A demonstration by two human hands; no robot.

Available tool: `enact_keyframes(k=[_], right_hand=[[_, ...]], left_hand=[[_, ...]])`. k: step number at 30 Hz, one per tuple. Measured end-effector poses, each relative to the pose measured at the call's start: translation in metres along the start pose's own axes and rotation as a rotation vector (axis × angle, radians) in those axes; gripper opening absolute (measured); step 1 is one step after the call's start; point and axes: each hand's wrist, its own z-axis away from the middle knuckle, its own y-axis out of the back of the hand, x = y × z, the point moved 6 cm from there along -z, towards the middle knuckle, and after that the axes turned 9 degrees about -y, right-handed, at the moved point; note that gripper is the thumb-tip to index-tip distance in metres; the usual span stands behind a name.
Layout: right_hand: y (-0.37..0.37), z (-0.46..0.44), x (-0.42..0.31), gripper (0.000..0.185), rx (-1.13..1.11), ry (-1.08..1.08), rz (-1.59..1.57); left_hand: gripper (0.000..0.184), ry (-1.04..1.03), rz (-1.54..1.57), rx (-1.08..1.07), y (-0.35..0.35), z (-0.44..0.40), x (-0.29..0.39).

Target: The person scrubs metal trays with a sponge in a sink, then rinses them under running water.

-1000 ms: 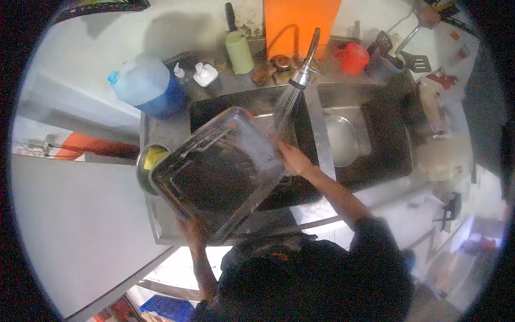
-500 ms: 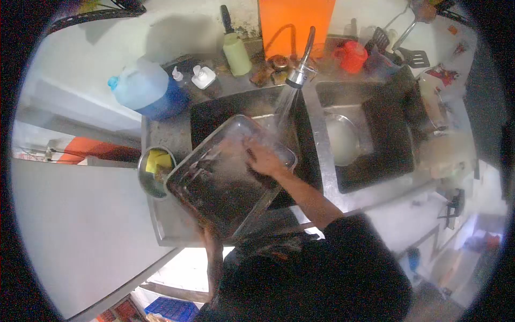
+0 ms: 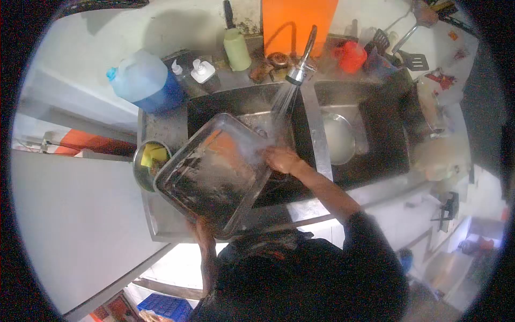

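A rectangular metal tray [image 3: 206,177] is tilted over the left basin of the sink [image 3: 316,134], its wet inside facing up. Water sprays from the faucet [image 3: 296,74] onto the tray's upper right corner. My left hand [image 3: 203,232] grips the tray's lower edge, with some fingers hidden beneath it. At the right corner, under the spray, my right hand [image 3: 281,161] is closed on the tray's rim.
A bowl with a yellow sponge [image 3: 154,154] sits left of the tray. Behind the sink stand a blue jug [image 3: 142,80], a white pump bottle [image 3: 203,71], a green bottle [image 3: 236,49] and a red container [image 3: 352,57]. A round bowl [image 3: 339,138] lies in the right basin.
My right hand went from the rim onto the tray's inner surface, then back to the right rim. The tray shifted slightly, while my left hand kept its hold on the lower edge.
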Motion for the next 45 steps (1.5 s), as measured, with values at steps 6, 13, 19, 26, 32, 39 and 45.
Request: enact_keyframes(k=[6,13,19,26,32,39,45], right_hand=[[0.025,-0.028,0.037,0.063,0.434,0.046,-0.136],[0.016,-0.046,0.059,0.043,0.426,-0.351,-0.103],[0.031,-0.027,0.047,0.039,0.364,-0.435,-0.184],[0.025,-0.020,0.061,0.041,0.463,-0.461,-0.203],[0.022,0.000,0.051,0.046,0.779,-0.389,-0.298],[0.041,0.037,-0.038,0.058,0.467,0.167,-0.265],[0.023,0.029,0.001,0.061,0.444,-0.148,-0.109]], left_hand=[[0.064,0.012,0.147,0.093,-0.035,0.015,0.054],[0.067,-0.092,0.013,-0.017,-0.061,0.019,0.083],[0.061,-0.050,-0.054,-0.007,-0.063,0.011,0.092],[0.059,0.007,0.042,-0.020,-0.066,0.003,0.090],[0.055,-0.028,0.017,-0.022,-0.066,0.000,0.080],[0.045,0.086,0.115,0.064,-0.020,-0.023,-0.005],[0.046,0.108,0.067,0.091,-0.047,-0.019,0.025]])
